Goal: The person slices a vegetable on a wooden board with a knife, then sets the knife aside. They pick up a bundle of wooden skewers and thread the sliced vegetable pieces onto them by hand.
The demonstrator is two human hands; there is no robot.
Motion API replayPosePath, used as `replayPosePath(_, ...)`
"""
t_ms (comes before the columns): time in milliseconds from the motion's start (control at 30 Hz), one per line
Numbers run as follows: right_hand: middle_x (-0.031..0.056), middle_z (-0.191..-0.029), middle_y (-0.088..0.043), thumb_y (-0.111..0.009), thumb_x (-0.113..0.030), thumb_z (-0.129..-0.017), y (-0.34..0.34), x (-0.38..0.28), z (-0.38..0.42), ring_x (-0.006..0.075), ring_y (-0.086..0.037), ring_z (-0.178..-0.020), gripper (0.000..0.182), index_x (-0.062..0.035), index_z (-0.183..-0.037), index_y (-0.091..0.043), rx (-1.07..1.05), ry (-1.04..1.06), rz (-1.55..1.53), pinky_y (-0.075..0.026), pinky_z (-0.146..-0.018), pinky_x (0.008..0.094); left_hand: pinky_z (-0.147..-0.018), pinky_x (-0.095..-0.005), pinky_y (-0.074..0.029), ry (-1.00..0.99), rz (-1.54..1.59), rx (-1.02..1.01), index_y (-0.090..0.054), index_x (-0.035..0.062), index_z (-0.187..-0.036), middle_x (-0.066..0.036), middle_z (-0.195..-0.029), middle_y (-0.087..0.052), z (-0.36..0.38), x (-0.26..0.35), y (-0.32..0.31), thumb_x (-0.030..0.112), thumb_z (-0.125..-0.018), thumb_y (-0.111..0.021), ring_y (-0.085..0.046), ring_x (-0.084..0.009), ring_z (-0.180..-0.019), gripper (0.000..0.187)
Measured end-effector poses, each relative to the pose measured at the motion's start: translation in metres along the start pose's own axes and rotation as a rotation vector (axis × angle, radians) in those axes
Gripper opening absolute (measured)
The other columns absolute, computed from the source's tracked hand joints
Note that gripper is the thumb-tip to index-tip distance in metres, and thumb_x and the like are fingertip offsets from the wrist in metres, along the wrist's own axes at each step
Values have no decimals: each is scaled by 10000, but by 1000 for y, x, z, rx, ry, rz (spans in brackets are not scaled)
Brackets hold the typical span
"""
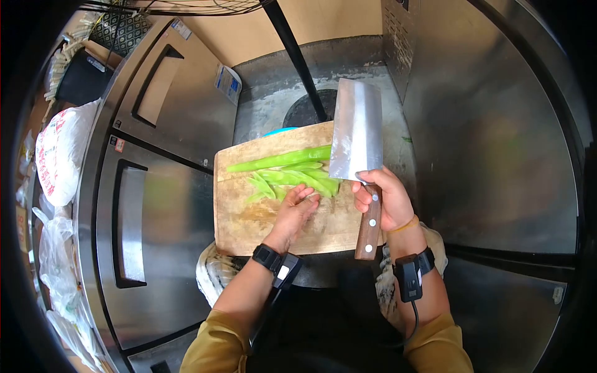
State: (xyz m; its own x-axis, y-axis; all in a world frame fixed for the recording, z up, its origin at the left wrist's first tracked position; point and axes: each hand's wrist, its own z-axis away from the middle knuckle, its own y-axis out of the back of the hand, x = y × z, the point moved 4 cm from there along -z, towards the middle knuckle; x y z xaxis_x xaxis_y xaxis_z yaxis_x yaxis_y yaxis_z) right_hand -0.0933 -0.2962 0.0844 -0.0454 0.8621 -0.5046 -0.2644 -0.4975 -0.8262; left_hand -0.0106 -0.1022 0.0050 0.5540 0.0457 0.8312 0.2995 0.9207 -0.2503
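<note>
In my right hand (388, 202) is a cleaver (356, 133), gripped near the top of its wooden handle, with the broad blade raised over the right side of the wooden cutting board (239, 227). My left hand (298, 208) is over the board at the lower edge of a pile of green slices (289, 179), its fingers slightly curled and apart; nothing shows held in it. Behind the slices lies a long green stalk (273, 160), its right end hidden by the blade.
Steel cabinets (165, 205) with recessed handles stand on the left, and large steel doors (491, 149) on the right. A black pole (295, 59) rises behind the board beside a dark round object (298, 112). White plastic bags (65, 152) are at the far left.
</note>
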Motion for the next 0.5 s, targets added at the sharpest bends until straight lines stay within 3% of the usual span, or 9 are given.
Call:
replayPosePath(100, 85, -778, -567, -545, -77, -888, 1, -7, 5, 117, -507, -555, 171, -27, -1044, -494, 16, 21, -14, -460, -490, 284, -964, -330, -484, 16, -380, -87, -495, -10, -1262, -102, -1249, -548, -13, 15, 13, -17, -931, -546, -567, -191, -1122, 335)
replayPosePath(200, 86, -780, -568, -537, -66, -884, 1, -10, 9, 118, -504, -549, 170, -27, -1042, -489, 25, 22, -40, -458, -487, 286, -951, -359, -481, -378, -878, 81, -567, 22, -1200, -103, -1189, -595, -22, 47, 16, -53, -873, -574, -570, -228, -1135, 336)
replayPosePath(300, 88, -785, -571, -534, -60, -881, 2, -12, 9, 119, -502, -541, 172, -27, -1043, -487, 40, 13, -64, -456, -483, 288, -963, -381, -461, -893, -1329, 185, -582, 48, -1166, -141, -1191, -588, -24, 81, 2, -103, -753, -586, -558, -297, -1116, 440)
replayPosePath(333, 88, -786, -573, -535, -60, -880, 3, -12, 9, 120, -501, -540, 174, -28, -1045, -487, 48, 13, -63, -455, -483, 288, -1017, -405, -421, -883, -1350, 174, -585, 63, -1192, -143, -1216, -590, -34, 83, 2, -113, -719, -574, -518, -354, -1158, 505)
replayPosePath(500, 90, -790, -578, -540, -59, -878, 2, -19, 10, 123, -507, -542, 184, -33, -1053, -489, 47, -2, -63, -458, -482, 291, -1031, -442, -404, -843, -1546, 84, -590, 102, -1224, -136, -1235, -590, -73, 78, 9, -52, -780, -522, -530, -333, -1169, 475)
